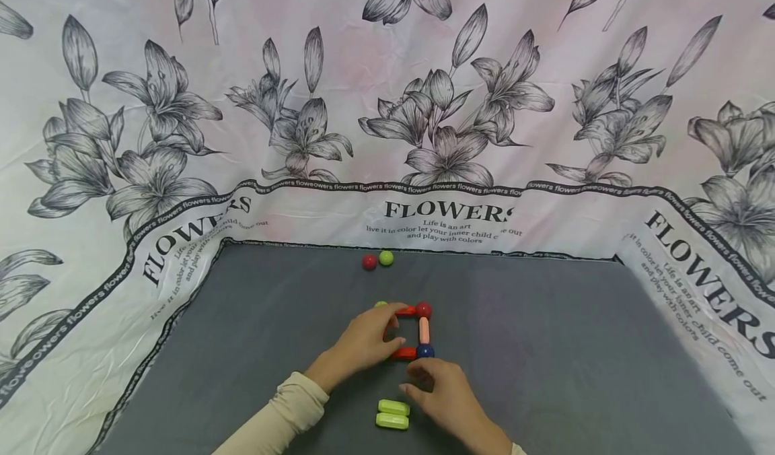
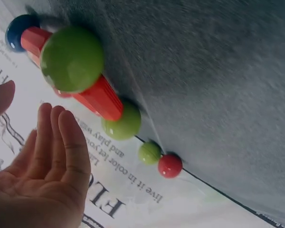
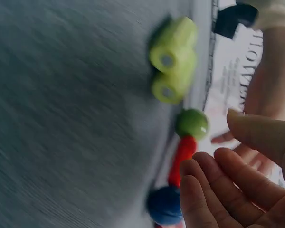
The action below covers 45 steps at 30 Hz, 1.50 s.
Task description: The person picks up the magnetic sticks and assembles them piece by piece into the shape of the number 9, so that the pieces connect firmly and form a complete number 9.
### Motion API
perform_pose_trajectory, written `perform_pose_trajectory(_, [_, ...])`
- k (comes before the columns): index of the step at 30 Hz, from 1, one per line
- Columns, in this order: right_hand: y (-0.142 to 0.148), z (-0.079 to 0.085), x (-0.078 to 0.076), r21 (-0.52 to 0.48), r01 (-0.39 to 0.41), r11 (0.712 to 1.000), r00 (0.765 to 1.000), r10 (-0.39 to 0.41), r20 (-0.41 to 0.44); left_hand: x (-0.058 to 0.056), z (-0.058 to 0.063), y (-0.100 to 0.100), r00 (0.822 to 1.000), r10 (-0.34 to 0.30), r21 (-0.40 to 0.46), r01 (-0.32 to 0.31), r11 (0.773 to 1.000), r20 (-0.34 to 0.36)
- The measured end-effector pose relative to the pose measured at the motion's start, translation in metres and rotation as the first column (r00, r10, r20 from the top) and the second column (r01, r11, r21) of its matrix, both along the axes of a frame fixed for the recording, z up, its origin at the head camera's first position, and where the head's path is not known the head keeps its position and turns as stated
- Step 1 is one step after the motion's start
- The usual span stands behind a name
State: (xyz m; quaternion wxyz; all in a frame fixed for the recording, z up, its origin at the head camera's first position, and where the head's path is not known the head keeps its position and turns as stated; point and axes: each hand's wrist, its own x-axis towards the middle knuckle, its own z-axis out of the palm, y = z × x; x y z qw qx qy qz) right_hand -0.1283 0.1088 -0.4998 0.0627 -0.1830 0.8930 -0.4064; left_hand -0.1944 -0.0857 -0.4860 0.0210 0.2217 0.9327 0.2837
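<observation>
A square frame of rods and balls lies on the grey surface. Its right side shows a red ball (image 1: pixel 424 309), a pink rod (image 1: pixel 424 330) and a blue ball (image 1: pixel 425 351). Red rods (image 2: pixel 102 99) and green balls (image 2: pixel 72 59) make up the left side, largely covered by my left hand in the head view. That left hand (image 1: pixel 366 337) hovers over the frame, thumb apart from the fingers, holding nothing. My right hand (image 1: pixel 445 394) is just below the blue ball, fingers loosely bent and nothing between them. Two yellow-green rods (image 1: pixel 393 414) lie side by side to its left.
Farther back, a loose red ball (image 1: pixel 369 262) and a loose green ball (image 1: pixel 386 258) sit near the rear edge of the grey surface (image 1: pixel 545 347). A flower-printed cloth (image 1: pixel 339 219) rises behind and along both sides.
</observation>
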Motion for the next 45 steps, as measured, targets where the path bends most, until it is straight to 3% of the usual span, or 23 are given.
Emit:
perform_pose_trajectory(4, [-0.001,-0.009,0.004,0.016,-0.054,0.998,0.997,0.053,0.058,0.001,-0.003,0.004,0.998,-0.052,-0.004,0.052,0.999,0.024])
perform_pose_trajectory(8, [-0.003,-0.013,0.005,0.001,-0.076,0.997,0.995,0.076,0.059,0.000,-0.007,0.006,0.996,-0.081,-0.023,0.082,0.996,0.045])
perform_pose_trajectory(15, [-0.003,-0.015,0.004,-0.044,-0.091,0.995,0.994,0.094,0.062,-0.002,-0.014,0.007,0.991,-0.130,-0.052,0.131,0.990,0.019])
perform_pose_trajectory(22, [-0.005,-0.014,0.006,-0.051,-0.103,0.993,0.988,0.108,0.109,-0.003,-0.015,0.010,0.990,-0.137,-0.054,0.139,0.989,0.028])
perform_pose_trajectory(32, [-0.008,-0.014,0.011,-0.045,-0.135,0.990,0.986,0.138,0.089,-0.006,-0.015,0.011,0.988,-0.136,-0.050,0.139,0.989,0.069])
perform_pose_trajectory(40, [-0.009,-0.015,0.012,0.004,-0.151,0.988,0.988,0.151,0.032,-0.006,-0.015,0.012,0.990,-0.136,-0.070,0.139,0.988,0.049])
perform_pose_trajectory(45, [-0.008,-0.013,0.012,0.034,-0.159,0.987,0.986,0.157,0.046,-0.006,-0.016,0.012,0.989,-0.138,-0.083,0.142,0.986,0.047])
